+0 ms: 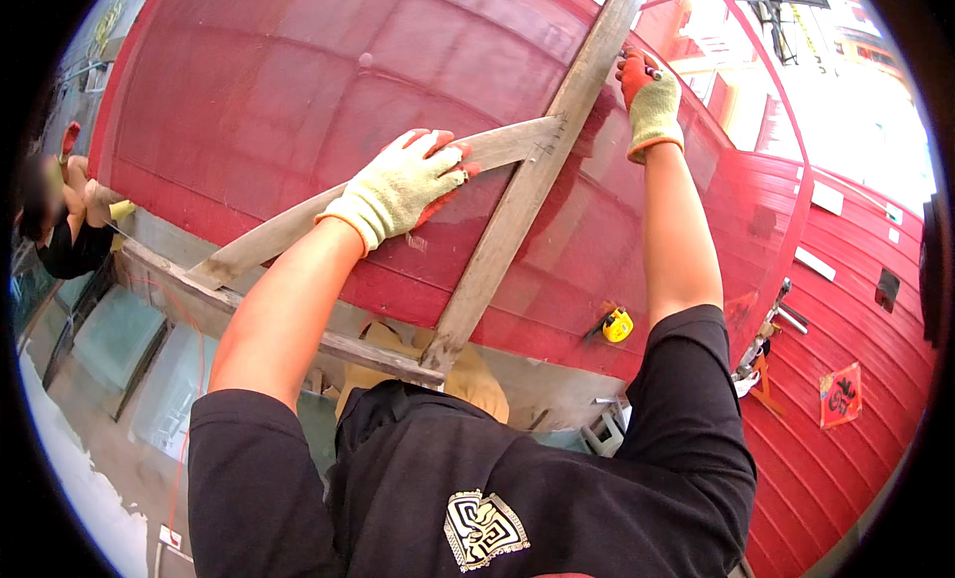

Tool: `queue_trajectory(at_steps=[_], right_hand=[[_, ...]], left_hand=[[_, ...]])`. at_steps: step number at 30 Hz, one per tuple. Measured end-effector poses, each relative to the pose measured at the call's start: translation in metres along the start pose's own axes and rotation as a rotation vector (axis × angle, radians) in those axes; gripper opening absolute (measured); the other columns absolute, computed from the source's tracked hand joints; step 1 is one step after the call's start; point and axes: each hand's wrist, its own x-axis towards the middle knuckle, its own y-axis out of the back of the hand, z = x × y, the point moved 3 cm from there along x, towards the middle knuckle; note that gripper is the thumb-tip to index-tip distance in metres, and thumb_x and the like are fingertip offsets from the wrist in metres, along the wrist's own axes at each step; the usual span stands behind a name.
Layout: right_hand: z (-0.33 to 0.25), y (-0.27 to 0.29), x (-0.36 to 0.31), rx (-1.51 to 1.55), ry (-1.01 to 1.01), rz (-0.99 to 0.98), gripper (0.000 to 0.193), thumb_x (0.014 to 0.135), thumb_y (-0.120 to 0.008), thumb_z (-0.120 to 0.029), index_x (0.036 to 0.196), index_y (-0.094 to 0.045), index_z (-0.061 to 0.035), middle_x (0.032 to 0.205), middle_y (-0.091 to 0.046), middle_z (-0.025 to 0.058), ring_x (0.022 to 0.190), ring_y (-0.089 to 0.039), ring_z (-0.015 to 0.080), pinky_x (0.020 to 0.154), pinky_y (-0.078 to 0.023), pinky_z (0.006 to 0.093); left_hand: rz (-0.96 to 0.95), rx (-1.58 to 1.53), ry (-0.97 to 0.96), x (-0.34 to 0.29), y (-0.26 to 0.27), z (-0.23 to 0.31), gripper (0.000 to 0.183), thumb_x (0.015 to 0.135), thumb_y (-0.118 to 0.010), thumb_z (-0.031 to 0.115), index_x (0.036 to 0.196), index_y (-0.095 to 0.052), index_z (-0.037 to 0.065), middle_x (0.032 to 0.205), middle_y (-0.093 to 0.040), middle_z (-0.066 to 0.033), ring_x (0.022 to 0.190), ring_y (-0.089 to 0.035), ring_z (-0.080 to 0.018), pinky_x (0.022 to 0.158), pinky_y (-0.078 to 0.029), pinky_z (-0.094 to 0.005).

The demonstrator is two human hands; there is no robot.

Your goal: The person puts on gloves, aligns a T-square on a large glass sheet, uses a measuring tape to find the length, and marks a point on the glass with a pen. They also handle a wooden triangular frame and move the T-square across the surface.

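Observation:
A grey-brown wooden beam point(509, 210) slants across a large red panelled surface point(249, 110). A shorter diagonal wooden brace point(507, 143) meets it, with small dark marks at the joint. My left hand point(403, 185), in a pale yellow-green glove with red-orange fingers, curls over the brace and grips it. Beside the beam's upper part, my gloved right hand point(652, 93) is closed. A small dark end shows at its fingers, but I cannot make out what it holds. Another wooden bar point(368, 354) runs along the bottom, meeting the beam's near end.
A yellow tape measure point(617, 325) lies on the red surface near its front edge. Tools point(766, 329) sit at its right, near a ribbed red surface point(846, 459). A person point(72, 215) is at the far left. Glass-like panels point(114, 329) and an orange cord point(186, 419) lie lower left.

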Motion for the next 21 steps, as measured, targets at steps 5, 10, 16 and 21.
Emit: queue_trajectory(at_steps=[5,10,16,21], right_hand=[[0.016,-0.001,-0.018,0.024,0.025,0.037,0.027,0.104,-0.063,-0.023,0.113,-0.076,-0.0007,0.089,-0.074,0.006,0.075,-0.066,0.0115,0.067,-0.053,0.0263],[-0.009,-0.008,-0.087,-0.056,0.08,0.083,0.023,0.099,-0.063,-0.024,0.101,-0.076,-0.0046,0.079,-0.07,0.0151,0.072,-0.065,0.0132,0.073,-0.053,0.0318],[-0.041,-0.006,-0.196,-0.062,0.231,0.169,0.015,0.097,-0.065,-0.016,0.097,-0.074,-0.004,0.087,-0.072,0.0198,0.079,-0.071,0.0342,0.075,-0.056,0.0377],[-0.053,-0.003,-0.297,-0.133,0.22,0.058,0.014,0.095,-0.067,-0.013,0.105,-0.071,-0.0037,0.09,-0.07,0.0189,0.083,-0.07,0.0369,0.075,-0.056,0.0408]], left_hand=[[0.008,-0.004,-0.017,0.003,0.003,0.002,0.046,0.089,-0.071,0.021,0.135,-0.065,0.016,0.138,-0.059,-0.0078,0.129,-0.054,-0.0311,0.112,-0.044,-0.0468],[0.01,0.027,-0.012,0.002,0.004,0.005,0.044,0.089,-0.071,0.02,0.133,-0.066,0.016,0.137,-0.06,-0.0083,0.129,-0.055,-0.0312,0.112,-0.044,-0.046],[0.011,0.053,-0.034,0.003,0.001,0.009,0.039,0.09,-0.07,0.018,0.129,-0.068,0.014,0.137,-0.061,-0.0077,0.129,-0.055,-0.0308,0.11,-0.045,-0.0443],[0.019,0.076,-0.066,0.002,-0.004,0.008,0.037,0.093,-0.068,0.017,0.129,-0.07,0.014,0.133,-0.062,-0.0089,0.126,-0.056,-0.0313,0.108,-0.046,-0.0447]])
